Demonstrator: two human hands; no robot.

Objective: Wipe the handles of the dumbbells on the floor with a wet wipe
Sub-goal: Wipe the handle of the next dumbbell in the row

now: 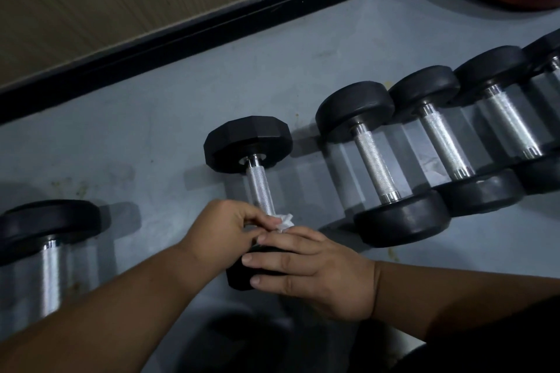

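We see two bare forearms entering from the bottom of the frame, neither with a sleeve, watch, band or glove anywhere along the length that shows. The left hand [222, 222] and the right hand [318, 272] are both bare, without rings on the fingers we can see; the fingernails are short and plain, clearest on the right hand. At the lower right corner, beside the right forearm, we note a patch of dark, near-black clothing, too shadowed to tell the garment or its fabric.
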